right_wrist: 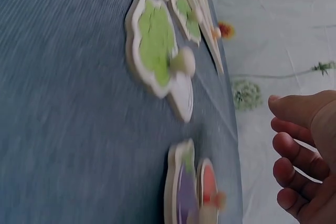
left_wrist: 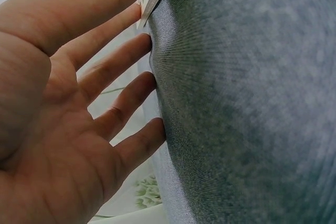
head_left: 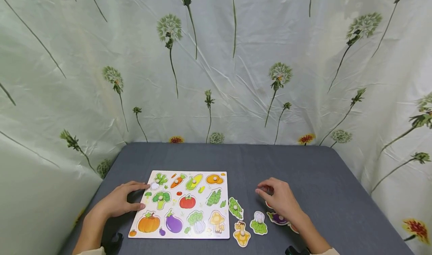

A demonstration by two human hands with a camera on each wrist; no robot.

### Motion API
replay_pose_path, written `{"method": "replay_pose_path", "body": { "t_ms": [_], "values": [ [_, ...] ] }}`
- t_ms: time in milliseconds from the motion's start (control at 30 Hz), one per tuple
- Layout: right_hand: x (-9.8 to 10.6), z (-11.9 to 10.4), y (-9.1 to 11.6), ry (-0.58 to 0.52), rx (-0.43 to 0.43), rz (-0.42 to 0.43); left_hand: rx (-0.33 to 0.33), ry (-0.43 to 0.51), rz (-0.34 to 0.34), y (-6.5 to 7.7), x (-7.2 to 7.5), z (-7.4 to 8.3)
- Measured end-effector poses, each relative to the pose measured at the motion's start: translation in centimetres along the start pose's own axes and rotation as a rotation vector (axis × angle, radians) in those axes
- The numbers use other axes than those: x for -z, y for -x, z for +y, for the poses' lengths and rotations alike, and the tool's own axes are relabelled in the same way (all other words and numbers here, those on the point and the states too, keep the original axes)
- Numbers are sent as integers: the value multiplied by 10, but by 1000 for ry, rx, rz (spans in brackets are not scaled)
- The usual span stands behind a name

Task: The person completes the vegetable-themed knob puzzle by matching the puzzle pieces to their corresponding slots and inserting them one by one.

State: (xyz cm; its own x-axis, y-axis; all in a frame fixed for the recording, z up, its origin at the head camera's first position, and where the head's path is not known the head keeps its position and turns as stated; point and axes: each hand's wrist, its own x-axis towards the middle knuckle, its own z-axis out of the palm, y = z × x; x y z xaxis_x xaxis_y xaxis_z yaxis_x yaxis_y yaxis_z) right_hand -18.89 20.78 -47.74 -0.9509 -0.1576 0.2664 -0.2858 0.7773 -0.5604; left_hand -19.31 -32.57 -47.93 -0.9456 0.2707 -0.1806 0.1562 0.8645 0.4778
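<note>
A white wooden puzzle board (head_left: 201,198) printed with vegetables lies on the table. My left hand (head_left: 123,200) touches its left edge with thumb and fingers extended; in the left wrist view, the left hand (left_wrist: 79,108) has its fingers spread beside the board's edge. Knobbed carrot (head_left: 177,181), corn (head_left: 194,182) and broccoli (head_left: 161,198) pieces sit in the board. My right hand (head_left: 277,195) hovers over loose pieces, fingers loosely bent and holding nothing. Below it lie an eggplant piece (head_left: 277,218) and reddish pieces (head_left: 293,228), partly hidden by the hand and arm.
Right of the board lie a green leafy piece (head_left: 236,208), a mushroom piece (head_left: 242,233) and a cabbage piece (head_left: 258,223), all knobbed. A dark grey cloth (head_left: 287,161) covers the table. Behind hangs a dandelion-patterned curtain (head_left: 236,78).
</note>
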Motion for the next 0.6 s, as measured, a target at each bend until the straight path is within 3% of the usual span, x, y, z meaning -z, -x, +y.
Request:
{"method": "replay_pose_path", "body": {
  "t_ms": [600],
  "values": [
    [24, 36, 17, 60, -27, 16, -12, -2, 19, 1, -2, 0]
  ]
}}
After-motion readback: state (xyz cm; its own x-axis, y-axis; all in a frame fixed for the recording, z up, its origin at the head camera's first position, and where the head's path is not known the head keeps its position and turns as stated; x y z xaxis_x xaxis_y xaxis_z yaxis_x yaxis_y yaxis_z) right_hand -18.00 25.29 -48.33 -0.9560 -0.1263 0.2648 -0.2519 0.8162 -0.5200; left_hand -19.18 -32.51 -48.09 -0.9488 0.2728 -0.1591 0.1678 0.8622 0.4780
